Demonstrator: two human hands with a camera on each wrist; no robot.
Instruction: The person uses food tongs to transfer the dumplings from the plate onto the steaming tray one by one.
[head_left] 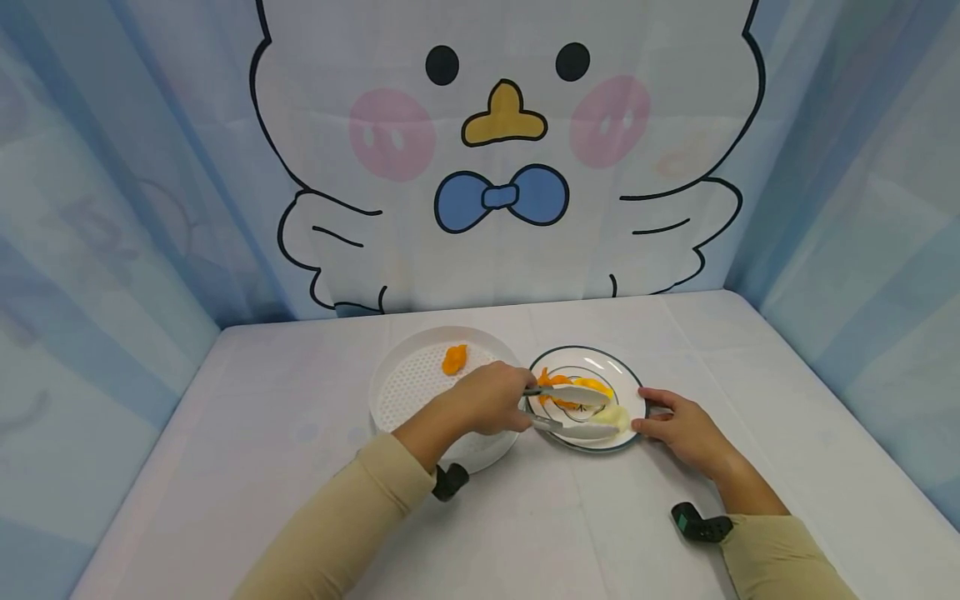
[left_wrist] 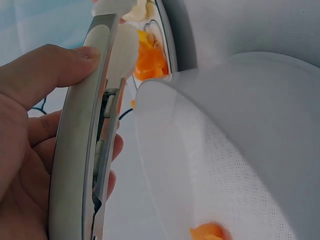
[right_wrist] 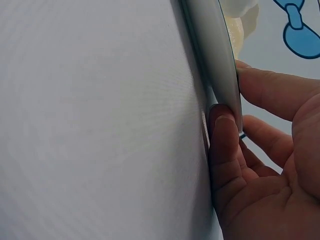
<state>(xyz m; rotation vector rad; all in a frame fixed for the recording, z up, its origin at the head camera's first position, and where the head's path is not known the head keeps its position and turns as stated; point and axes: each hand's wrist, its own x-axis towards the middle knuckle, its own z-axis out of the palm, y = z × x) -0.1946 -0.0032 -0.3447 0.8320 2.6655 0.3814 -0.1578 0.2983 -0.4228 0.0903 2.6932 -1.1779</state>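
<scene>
My left hand (head_left: 486,398) grips metal tongs (left_wrist: 72,135) with pale tips, thumb on one arm and fingers round the other. The spread tips reach over a white plate (head_left: 561,357) with a dark rim line. On the plate lie an orange piece (head_left: 551,379), a yellow piece (head_left: 595,386) and a pale yellow piece (head_left: 617,415) beside the lower tip. At the plate's right edge, my right hand (head_left: 686,429) pinches the rim between thumb and fingers, some fingertips beneath it in the right wrist view.
Left of the plate stands a round white perforated tray (head_left: 405,392) with a raised rim, and a single orange lump (head_left: 454,359) lies in it. Both rest on a white-covered table (head_left: 262,433). A printed curtain (head_left: 502,250) hangs behind the table.
</scene>
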